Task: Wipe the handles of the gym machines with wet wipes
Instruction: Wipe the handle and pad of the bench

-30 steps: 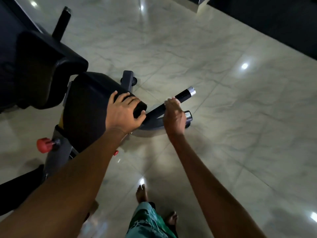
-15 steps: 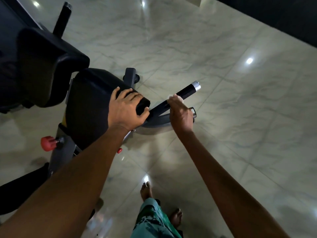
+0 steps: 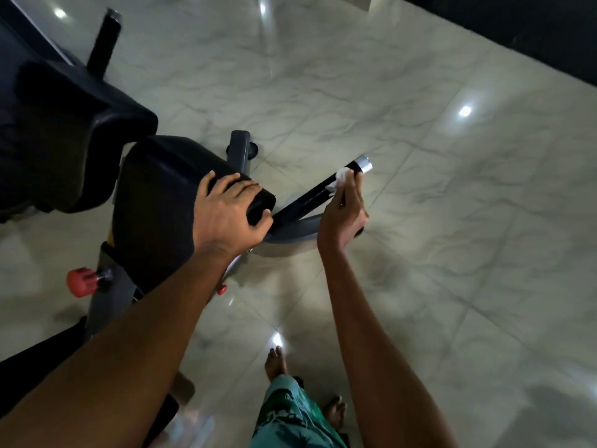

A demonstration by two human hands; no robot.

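Right fingers (image 3: 350, 189): stretched along the black handle (image 3: 310, 198), pressing a small white wet wipe (image 3: 341, 174) to it. Fingers look nearly straight; whether the thumb curls under the bar cannot be told.
Wipe position: bunched at the fingertips, just short of the chrome end cap (image 3: 364, 163), touching the grip's outer end.
Right hand (image 3: 344, 218): palm hangs over the lower part of the handle, wrist raised, forearm coming in from below.
Left hand (image 3: 227, 211): fingers curled over the front edge of the black seat pad (image 3: 161, 189), thumb tucked under its corner. Reads as a brace against the machine, not a wiping hand.
Handle: slants up and away from the grey frame arm (image 3: 290, 229) beside the seat, clear of the tiled floor (image 3: 452, 253).
Step in hand, as judged: a lengthwise pass on this handle, now near the tip.
To do it well: wrap the wipe round the bar so the underside is covered too; carry the pass over the end cap; keep pressure even; hold the brace on the seat so the arm does not swing.
Risk: the wipe is small and bunched, so it could slip from the fingertips off the end.
Other: red adjustment knob (image 3: 80, 281) low on the frame; bare feet (image 3: 276, 363) on the floor.
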